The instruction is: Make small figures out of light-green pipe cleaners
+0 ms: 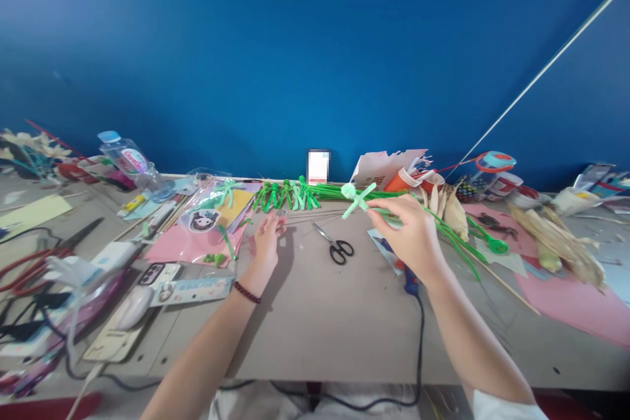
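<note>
Pinching a pale-green, fuzzy pipe-cleaner figure (361, 201) with a round head and crossed limbs, the person's right hand (412, 228) was raised over the far half of a grey table (319, 335). Thumb and fingertips were closed on the figure, whose head pointed left. The left hand (266, 237), palm inward and fingers loosely curled, was well apart from it; whether those fingers held anything could not be told.

Just beyond the left hand lay a row of small green pipe-cleaner figures (287, 194), with a bundle of long green fuzzy stems (327, 192) running to the right. Between the hands — nearer the person than the row — lay small steel scissors with black loop handles (339, 251), blades pointing away. Near the right wrist lay a blue-handled tool (411, 283) with a dark cable.

Pink paper sheets (170, 244) and a clear plastic bag lay to the left; a clear bottle with a pale-blue cap (130, 161) leaned farther out, before a blue wall (275, 59).
</note>
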Demonstrator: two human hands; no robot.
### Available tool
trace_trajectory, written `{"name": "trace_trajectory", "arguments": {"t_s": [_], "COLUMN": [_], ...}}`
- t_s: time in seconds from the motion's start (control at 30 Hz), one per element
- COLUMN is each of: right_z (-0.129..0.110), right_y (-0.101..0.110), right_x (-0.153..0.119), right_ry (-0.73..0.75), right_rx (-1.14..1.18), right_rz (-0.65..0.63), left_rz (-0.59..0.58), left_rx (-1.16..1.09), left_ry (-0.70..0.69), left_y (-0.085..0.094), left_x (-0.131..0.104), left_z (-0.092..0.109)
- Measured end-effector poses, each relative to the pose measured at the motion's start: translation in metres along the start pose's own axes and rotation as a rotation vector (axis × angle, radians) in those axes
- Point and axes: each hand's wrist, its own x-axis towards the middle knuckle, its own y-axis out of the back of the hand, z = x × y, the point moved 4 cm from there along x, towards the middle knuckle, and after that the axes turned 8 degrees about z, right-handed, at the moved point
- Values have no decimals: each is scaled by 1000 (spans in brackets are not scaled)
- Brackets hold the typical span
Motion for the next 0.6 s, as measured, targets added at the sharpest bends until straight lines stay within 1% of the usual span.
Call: {"name": "trace_trajectory", "arguments": {"t_s": [0.07, 0.13, 0.2, 0.3, 0.37, 0.4, 0.47, 0.5, 0.53, 0.6], "right_z": [-1, -2, -4, -6, -7, -7, -6, -7, -7, -9], "right_y": [7, 10, 10, 8, 6, 5, 2, 1, 0, -4], "right_x": [1, 1, 1, -1, -3, -4, -7, -8, -9, -10], "right_ry": [23, 40, 44, 31, 4, -14, -61, -87, -112, -161], "right_rx": [-23, -41, -48, -44, -31, -17, 27, 53, 76, 112], "right_rz": [31, 39, 36, 23, 2, -13, -49, -69, -94, -159], "left_rz": [18, -7, -40, -89, -170, -232, -347, -404, -459, -564], "left_rx": [125, 230, 351, 486, 523, 516, 469, 433, 404, 387], "left_ry": [-25, -84, -187, -384, -438, -397, -230, -169, -130, -125], "left_y": [-1, -4, -6, -10, -14, -17, -21, -24, -26, -31], "left_x": [-2, -5, -7, -14, -20, -24, -32, -37, -41, -50], "left_z": [1, 2, 4, 11, 15, 16, 16, 17, 18, 21]}}
